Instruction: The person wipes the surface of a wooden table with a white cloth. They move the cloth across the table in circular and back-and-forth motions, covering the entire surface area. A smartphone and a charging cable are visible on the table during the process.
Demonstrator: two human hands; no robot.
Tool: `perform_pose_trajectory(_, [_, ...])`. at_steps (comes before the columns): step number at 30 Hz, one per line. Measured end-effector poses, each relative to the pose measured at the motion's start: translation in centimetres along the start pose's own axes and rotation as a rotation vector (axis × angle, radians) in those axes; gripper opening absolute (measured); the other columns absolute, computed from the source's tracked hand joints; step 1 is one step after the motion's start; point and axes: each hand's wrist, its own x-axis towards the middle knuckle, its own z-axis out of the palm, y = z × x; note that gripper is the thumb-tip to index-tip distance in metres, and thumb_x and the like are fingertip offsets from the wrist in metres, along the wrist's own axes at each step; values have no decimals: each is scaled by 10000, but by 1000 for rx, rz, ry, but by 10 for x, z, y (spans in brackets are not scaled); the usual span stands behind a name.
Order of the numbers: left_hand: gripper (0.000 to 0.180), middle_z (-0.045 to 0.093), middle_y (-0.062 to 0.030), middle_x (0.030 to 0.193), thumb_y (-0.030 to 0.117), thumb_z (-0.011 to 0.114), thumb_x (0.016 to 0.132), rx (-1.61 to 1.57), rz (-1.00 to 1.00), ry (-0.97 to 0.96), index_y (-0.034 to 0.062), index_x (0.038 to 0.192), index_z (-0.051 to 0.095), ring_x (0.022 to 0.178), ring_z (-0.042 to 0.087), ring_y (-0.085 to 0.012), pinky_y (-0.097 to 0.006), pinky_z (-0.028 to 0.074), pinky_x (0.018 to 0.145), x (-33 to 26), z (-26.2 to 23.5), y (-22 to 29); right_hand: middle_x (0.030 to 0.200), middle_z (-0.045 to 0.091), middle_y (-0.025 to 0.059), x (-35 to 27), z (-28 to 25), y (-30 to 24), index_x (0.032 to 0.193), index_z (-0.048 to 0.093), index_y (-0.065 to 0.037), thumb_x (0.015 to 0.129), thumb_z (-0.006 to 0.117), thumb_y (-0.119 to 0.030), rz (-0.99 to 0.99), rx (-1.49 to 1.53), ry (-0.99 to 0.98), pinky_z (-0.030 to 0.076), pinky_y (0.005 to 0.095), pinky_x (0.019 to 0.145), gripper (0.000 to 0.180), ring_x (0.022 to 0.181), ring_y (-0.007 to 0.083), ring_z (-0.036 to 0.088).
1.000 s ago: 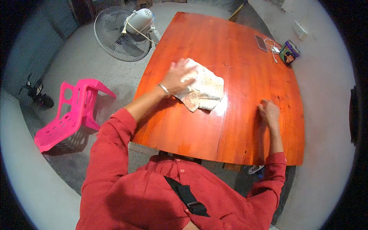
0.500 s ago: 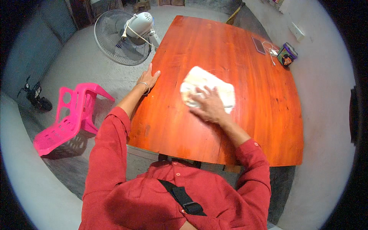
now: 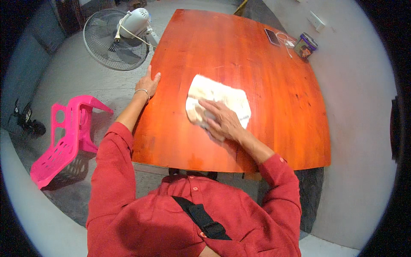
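Note:
My right hand (image 3: 222,122) presses on a white cloth (image 3: 220,94) with yellowish stains, which lies on the reddish-orange wooden table (image 3: 278,120). Its fingers point to the left and bunch part of the cloth beneath them. The far part of the cloth lies flat, beyond the hand. At the table's left edge rests my left hand (image 3: 147,83), with index finger stretched forward and thumb apart on the tabletop side. Its other fingers are partly hidden. A bracelet circles the left wrist.
A phone (image 3: 272,37), a white cable (image 3: 284,38) and a dark tub (image 3: 305,46) occupy the table's far right, by the wall. To the left stand a fan (image 3: 117,38) and a pink plastic chair (image 3: 70,132). A small dark toy-like vehicle (image 3: 28,122) sits farther left.
The view has shifted, moving the whole scene left in the picture. My right hand has turned its fingers leftward and drawn them closer on the cloth. My left hand stays at the table edge.

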Motion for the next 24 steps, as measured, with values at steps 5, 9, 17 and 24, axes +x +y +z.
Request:
perform_pose_trajectory(5, [721, 617, -275, 1111, 571, 369, 926, 1, -18, -15, 172, 1498, 186, 1022, 596, -428, -507, 455, 887, -4, -1, 10, 1310, 529, 116, -92, -73, 53, 1266, 582, -230, 845, 620, -355, 49, -390, -25, 401, 489, 984, 441, 1116, 341, 555])
perform_pose_trajectory(9, [710, 616, -278, 1111, 560, 360, 932, 2, 1, 16, 168, 1498, 189, 1029, 594, -429, -508, 454, 887, -5, -2, 8, 1340, 526, 60, -112, -126, 138, 1200, 627, -257, 843, 595, -427, 78, -909, -7, 319, 544, 1015, 397, 1209, 336, 475])
perform_pose_trajectory(17, [709, 595, -304, 1141, 577, 357, 929, 6, 47, 35, 189, 1498, 193, 1063, 571, -452, -498, 441, 920, 10, 6, 2, 1411, 465, 69, -3, 24, -2, 1234, 608, -327, 738, 544, -667, 142, -423, 5, 205, 747, 960, 605, 1306, 445, 326])
perform_pose_trajectory(24, [701, 574, -307, 1182, 585, 338, 934, 16, 35, 32, 199, 1500, 192, 1092, 557, -458, -502, 433, 932, 10, 7, -8, 1341, 521, 89, -83, 27, -68, 1199, 620, -174, 797, 597, -503, 65, -284, 31, 248, 699, 1004, 520, 1301, 394, 377])
